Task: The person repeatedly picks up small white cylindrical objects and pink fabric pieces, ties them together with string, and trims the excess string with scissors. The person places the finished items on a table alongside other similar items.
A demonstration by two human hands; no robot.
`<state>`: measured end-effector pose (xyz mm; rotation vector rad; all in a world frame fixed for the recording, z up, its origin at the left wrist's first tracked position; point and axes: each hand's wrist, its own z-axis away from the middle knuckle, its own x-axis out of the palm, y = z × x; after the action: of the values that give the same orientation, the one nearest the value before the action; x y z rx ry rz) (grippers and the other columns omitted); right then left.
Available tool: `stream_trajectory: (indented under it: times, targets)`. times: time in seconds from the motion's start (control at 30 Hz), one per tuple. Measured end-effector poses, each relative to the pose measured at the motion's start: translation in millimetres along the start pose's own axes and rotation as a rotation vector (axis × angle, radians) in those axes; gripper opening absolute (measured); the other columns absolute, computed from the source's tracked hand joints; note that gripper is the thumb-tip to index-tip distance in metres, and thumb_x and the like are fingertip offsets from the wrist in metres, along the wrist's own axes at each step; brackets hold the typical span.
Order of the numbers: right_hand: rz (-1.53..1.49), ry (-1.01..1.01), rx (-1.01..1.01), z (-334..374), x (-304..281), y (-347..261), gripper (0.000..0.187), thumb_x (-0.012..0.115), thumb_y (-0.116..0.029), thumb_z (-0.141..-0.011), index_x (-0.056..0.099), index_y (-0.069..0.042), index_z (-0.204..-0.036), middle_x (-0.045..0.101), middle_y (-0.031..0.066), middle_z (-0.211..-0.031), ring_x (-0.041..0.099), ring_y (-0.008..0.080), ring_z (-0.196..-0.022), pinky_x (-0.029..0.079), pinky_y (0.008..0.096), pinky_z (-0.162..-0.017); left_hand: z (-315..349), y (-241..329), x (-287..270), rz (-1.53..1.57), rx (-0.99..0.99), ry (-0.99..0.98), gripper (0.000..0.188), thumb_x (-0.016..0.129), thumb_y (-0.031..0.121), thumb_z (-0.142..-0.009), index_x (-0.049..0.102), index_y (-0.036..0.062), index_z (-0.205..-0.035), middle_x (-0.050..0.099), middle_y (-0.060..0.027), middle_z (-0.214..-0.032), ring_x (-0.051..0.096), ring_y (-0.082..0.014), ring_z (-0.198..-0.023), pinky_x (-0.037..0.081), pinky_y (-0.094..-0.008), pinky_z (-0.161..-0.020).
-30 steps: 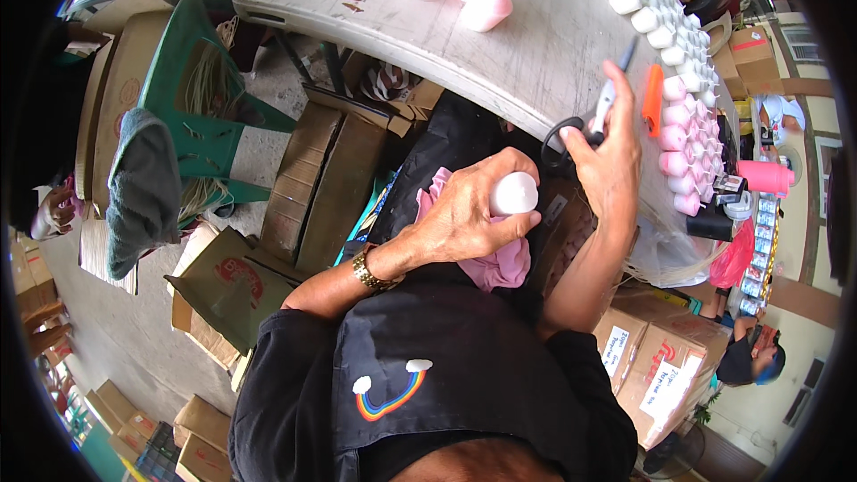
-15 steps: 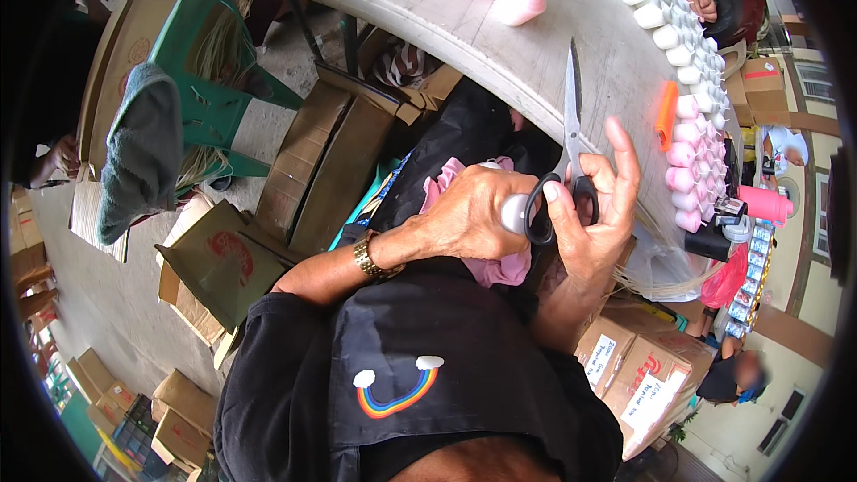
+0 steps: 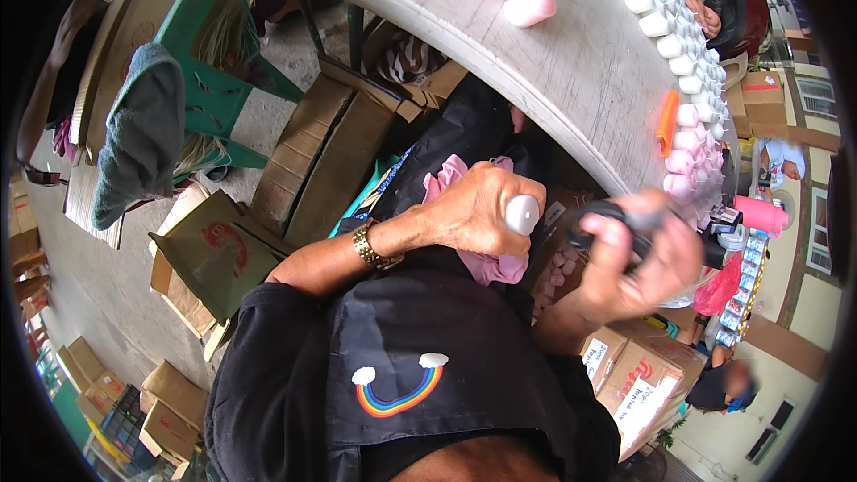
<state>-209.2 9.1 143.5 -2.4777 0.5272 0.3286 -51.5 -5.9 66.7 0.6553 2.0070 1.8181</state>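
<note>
My left hand (image 3: 478, 205), with a gold watch on the wrist, is closed round a small white cylinder (image 3: 521, 213) whose rounded end sticks out of the fist. Below that fist, pink cloth (image 3: 489, 268) lies bunched over my lap. Off to its right, my right hand (image 3: 656, 259) is smeared by motion. Black-handled scissors (image 3: 600, 221) are in its fingers, and their blades are too blurred to make out. The two hands are apart, with the scissors not touching the white cylinder.
On the white table (image 3: 536, 71) stand several pink wrapped pieces (image 3: 528, 2). Rows of white and pink pieces (image 3: 668, 45) line its right side, beside an orange cutter (image 3: 667, 125). Cardboard boxes (image 3: 312, 161) and a green chair (image 3: 210, 89) are at the left.
My right hand has swung right with the scissors, away from the white cylinder. My left fist has turned slightly, showing the cylinder's end. At the far left, another person's arm has risen.
</note>
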Motion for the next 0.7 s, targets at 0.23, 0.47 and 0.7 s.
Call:
stream_trajectory:
  times: [0.23,0.47,0.7]
  targets:
    - [0.002,-0.083,-0.001,-2,17,1,0.028,0.067,-0.002,-0.085,0.049,0.001,-0.106,0.06,0.0143,-0.085,0.06,0.0189,-0.069,0.05,0.029,-0.055,-5,-7,-4,0.081,-0.007,0.009,0.014,0.07,0.006,-0.061,0.062,0.002,-0.072,0.061,-0.0104,-0.063,0.06,-0.0153,-0.06,0.047,-0.0325,-0.056]
    - [-0.023,-0.114,-0.005,-6,33,-3,0.021,0.065,-0.004,-0.088,0.053,0.004,-0.104,0.061,0.0137,-0.083,0.062,0.0175,-0.071,0.051,0.0273,-0.054,-4,-12,-2,0.167,0.009,0.05,0.015,0.07,0.007,-0.063,0.059,0.0021,-0.071,0.057,-0.0077,-0.059,0.057,-0.0113,-0.059,0.047,-0.0323,-0.056]
    - [0.031,0.047,-0.15,-6,37,3,0.031,0.064,-0.001,-0.088,0.044,0.001,-0.112,0.059,0.0177,-0.09,0.061,0.0215,-0.065,0.053,0.0329,-0.055,-6,-15,-5,0.049,0.066,0.005,0.012,0.069,0.008,-0.064,0.058,0.0038,-0.07,0.055,-0.0071,-0.058,0.054,-0.0114,-0.057,0.046,-0.0326,-0.054]
